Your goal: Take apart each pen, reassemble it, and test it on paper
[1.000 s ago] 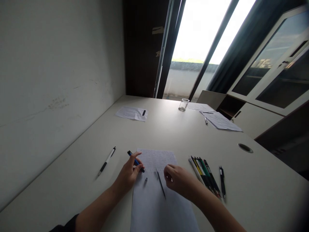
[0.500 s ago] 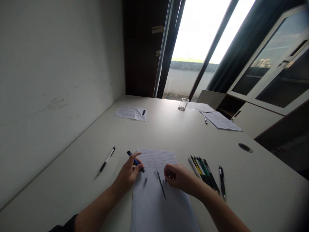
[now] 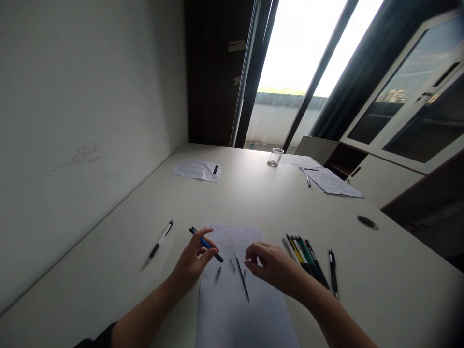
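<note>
My left hand [image 3: 194, 258] is closed around a blue pen body [image 3: 206, 243] with dark ends, held slanted above the paper's left edge. My right hand [image 3: 270, 263] hovers over the right side of the paper sheet [image 3: 246, 319], thumb and index finger slightly apart, with nothing visible between them. Between the hands lies a thin dark pen refill [image 3: 241, 278]. Left of it rest a small clear piece [image 3: 232, 264] and a small dark pen tip [image 3: 219, 271]. Another tiny piece [image 3: 245, 272] lies just below my right fingertips.
A white-and-black pen [image 3: 159, 242] lies on the left. Several pens [image 3: 304, 256] sit in a row on the right, beside a black pen [image 3: 333, 273]. Farther back are a glass [image 3: 275, 157], a loose sheet [image 3: 197, 170], stacked papers [image 3: 333, 181] and a cable hole [image 3: 367, 222].
My right fingers have lifted slightly and parted, leaving a tiny piece on the paper. The lower end of the blue pen body has shifted a little right and down in my left hand.
</note>
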Motion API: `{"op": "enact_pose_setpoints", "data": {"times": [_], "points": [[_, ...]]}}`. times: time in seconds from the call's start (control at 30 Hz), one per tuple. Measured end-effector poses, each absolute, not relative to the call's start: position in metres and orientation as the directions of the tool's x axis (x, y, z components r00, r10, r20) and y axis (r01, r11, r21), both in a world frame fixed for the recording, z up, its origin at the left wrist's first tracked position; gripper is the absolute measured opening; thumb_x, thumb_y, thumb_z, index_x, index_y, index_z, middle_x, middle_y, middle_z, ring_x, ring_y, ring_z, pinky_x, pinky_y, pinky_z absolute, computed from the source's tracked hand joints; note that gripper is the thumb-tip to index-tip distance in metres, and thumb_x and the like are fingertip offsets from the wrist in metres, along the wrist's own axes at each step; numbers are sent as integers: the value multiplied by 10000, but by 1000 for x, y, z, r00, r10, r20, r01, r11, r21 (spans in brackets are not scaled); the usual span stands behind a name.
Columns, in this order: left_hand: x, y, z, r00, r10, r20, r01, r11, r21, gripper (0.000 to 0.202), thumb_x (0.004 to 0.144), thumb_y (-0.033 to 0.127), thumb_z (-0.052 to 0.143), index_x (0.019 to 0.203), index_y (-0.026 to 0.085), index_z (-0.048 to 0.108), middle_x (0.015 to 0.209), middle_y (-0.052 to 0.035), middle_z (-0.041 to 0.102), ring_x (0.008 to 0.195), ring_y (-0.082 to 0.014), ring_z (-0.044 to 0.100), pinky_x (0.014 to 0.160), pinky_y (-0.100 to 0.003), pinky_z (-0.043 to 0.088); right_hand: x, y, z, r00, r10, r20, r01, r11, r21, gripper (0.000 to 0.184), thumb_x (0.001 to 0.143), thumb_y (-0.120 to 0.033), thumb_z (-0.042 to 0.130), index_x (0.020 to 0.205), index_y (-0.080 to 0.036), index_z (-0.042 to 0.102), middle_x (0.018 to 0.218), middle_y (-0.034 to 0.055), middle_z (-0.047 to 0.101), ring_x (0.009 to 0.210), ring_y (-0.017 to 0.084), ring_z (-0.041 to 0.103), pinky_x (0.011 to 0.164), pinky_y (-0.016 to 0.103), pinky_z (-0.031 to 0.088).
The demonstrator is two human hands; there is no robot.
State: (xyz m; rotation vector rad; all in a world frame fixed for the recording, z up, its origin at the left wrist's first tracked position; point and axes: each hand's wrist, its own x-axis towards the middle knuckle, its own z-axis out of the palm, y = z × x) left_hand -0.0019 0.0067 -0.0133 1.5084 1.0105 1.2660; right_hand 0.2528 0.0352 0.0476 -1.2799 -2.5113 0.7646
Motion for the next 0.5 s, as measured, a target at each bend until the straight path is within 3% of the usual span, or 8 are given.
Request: {"op": "enact_pose_setpoints", "data": {"times": [0.2,0.37,0.5], "points": [[-2,4,-14,211,923,323,-71,-315,946,424,944,293,596,1333,284,428,1067,-72,668,1023,-230,651,897,-404,513,218,16,47,-608,790,76,647,548,-530,196,916,-376,617,1038,-235,679,904,27,686,748,156,622,664,241,437],[-1,4,-17,216,920,327,-117,-308,944,387,955,325,576,1316,264,453,1130,-101,672,1070,-253,645,920,-418,502,206,8,41,-600,791,122,659,575,-484,186,950,-271,529,848,-199,667,807,26,667,683,142,598,626,238,399],[-1,5,-16,193,920,341,-150,-315,937,329,978,347,528,1286,247,472,1139,-112,671,1031,-251,655,873,-404,510,211,8,43,-585,800,133,654,562,-506,164,921,-229,527,800,-197,632,760,13,634,633,126,549,602,234,382]]}}
